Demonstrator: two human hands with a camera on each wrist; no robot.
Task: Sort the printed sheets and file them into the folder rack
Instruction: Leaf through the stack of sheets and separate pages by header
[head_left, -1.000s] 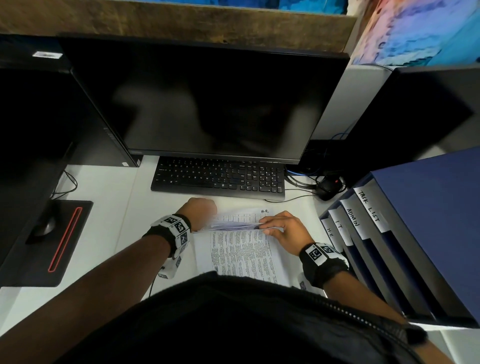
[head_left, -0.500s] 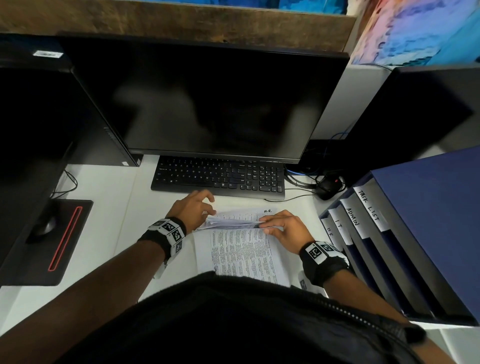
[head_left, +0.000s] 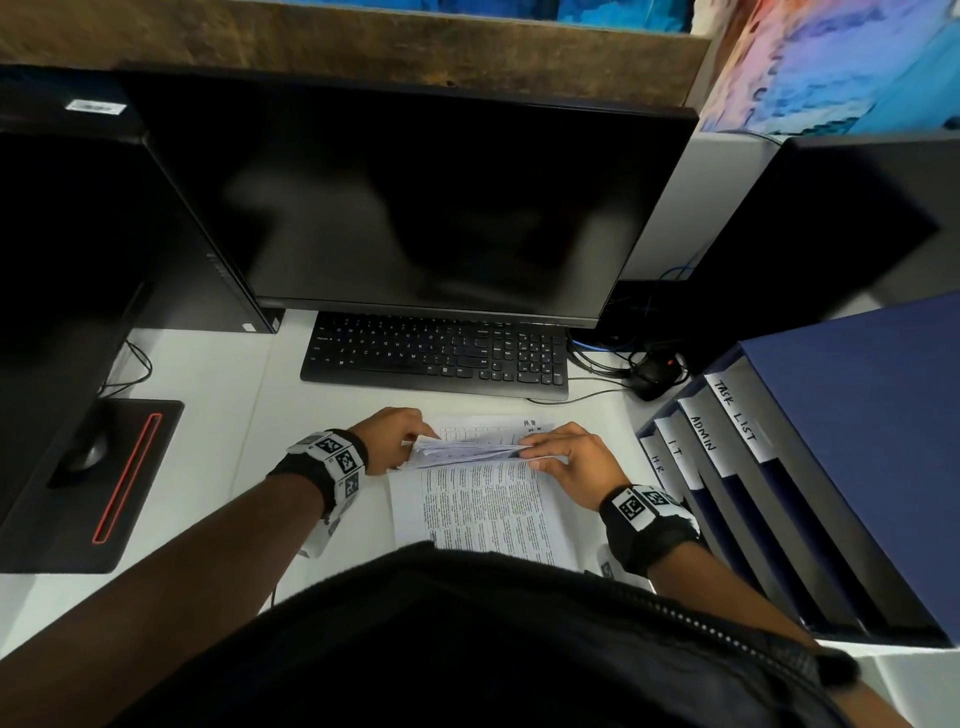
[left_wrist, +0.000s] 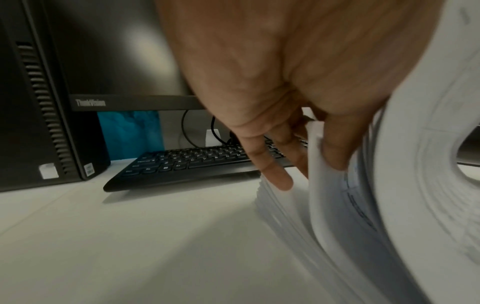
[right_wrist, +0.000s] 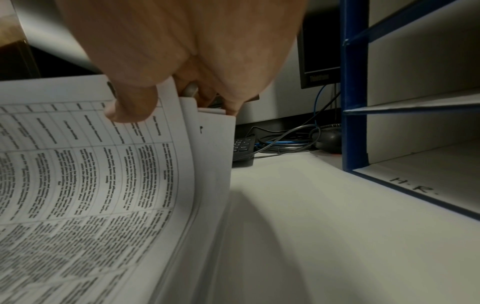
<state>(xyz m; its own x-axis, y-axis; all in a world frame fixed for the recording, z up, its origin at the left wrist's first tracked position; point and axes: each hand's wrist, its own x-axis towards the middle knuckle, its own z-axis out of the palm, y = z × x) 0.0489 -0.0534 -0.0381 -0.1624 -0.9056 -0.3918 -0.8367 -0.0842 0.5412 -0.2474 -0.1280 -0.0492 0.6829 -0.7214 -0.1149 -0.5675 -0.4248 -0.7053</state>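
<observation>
A stack of printed sheets lies on the white desk in front of me, its far ends lifted and fanned. My left hand pinches the raised sheets at their left corner between thumb and fingers. My right hand grips the right far corner, thumb on the top printed sheet and fingers curled under. The blue folder rack stands at the right, with slots labelled H.R., I.T., ADMIN and TASK LIST. Its H.R. slot is right beside my right hand.
A black keyboard lies just beyond the sheets, under a dark monitor. A computer tower stands at the left. A black mouse pad with a mouse sits far left. Cables and another mouse lie between keyboard and rack.
My left hand moved from a blurred fist by the sheets' left edge to pinching the lifted corners. The right hand stayed on the right corner.
</observation>
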